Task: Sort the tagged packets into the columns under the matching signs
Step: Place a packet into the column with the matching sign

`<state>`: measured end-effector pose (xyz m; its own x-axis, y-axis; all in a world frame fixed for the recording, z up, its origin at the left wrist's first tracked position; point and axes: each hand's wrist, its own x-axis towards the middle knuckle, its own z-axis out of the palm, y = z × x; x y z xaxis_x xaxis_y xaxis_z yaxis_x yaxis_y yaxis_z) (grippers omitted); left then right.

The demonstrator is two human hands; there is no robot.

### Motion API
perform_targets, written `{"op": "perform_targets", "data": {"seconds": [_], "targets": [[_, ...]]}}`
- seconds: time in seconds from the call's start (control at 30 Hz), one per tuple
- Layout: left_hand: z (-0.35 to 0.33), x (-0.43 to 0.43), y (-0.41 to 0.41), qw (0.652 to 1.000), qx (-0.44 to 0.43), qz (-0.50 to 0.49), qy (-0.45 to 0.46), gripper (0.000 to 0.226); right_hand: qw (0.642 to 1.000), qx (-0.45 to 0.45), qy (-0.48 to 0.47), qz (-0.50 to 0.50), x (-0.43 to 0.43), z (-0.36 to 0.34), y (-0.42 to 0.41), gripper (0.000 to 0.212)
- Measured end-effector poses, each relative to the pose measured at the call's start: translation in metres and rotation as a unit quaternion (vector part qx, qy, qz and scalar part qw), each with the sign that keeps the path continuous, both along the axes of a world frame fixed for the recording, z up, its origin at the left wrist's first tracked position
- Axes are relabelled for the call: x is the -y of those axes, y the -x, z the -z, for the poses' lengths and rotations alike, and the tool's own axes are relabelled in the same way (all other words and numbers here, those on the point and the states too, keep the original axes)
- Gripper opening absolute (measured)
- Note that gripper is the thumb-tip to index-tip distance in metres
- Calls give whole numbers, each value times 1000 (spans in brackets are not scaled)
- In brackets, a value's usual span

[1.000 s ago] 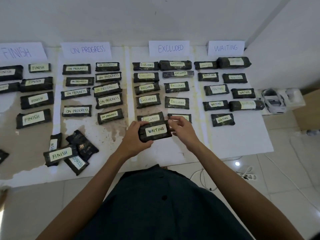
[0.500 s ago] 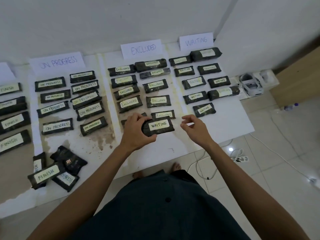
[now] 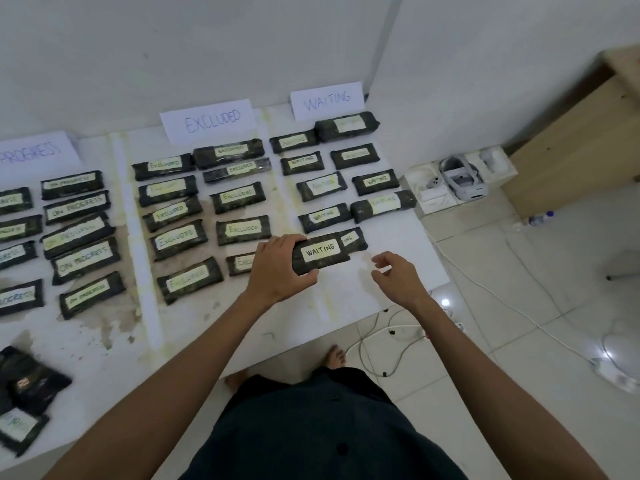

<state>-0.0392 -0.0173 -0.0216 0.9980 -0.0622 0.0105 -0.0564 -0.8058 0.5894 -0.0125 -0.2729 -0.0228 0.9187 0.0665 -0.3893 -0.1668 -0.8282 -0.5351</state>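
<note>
My left hand (image 3: pixel 277 268) grips a dark packet tagged WAITING (image 3: pixel 320 256) by its left end, just above the white sheet (image 3: pixel 398 268). The packet partly covers the lowest packet of the WAITING column (image 3: pixel 354 239). My right hand (image 3: pixel 398 277) hovers to the right of the held packet with loosely curled fingers and holds nothing. The WAITING sign (image 3: pixel 327 100) and EXCLUDED sign (image 3: pixel 211 121) stand at the wall, with two rows of tagged packets under each. ON PROGRESS packets (image 3: pixel 78 233) fill the left.
A small pile of unsorted packets (image 3: pixel 24 396) lies at the lower left. A white box with a headset (image 3: pixel 457 178) sits right of the sheet, beside a wooden cabinet (image 3: pixel 581 140). Cables and a power strip (image 3: pixel 613 372) lie on the tiled floor.
My right hand has let go of the WAITING packet and drawn off to the right. My left hand has carried the packet right, toward the WAITING column. The view has swung right.
</note>
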Motion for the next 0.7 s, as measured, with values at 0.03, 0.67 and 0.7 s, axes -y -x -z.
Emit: {"op": "perform_targets", "data": {"seconds": [0.03,0.67,0.7], "targets": [[3,11,-8,1000,4,3,-3,65,1000,3,16,-16,10,5,-4,31],[72,173,-117,996,31,45,-74,68,964,143,80,-208,104,66,-39,30],[74,178,-118,995,27,48,-77,68,964,148,74,-208,105,67,-39,30]]}}
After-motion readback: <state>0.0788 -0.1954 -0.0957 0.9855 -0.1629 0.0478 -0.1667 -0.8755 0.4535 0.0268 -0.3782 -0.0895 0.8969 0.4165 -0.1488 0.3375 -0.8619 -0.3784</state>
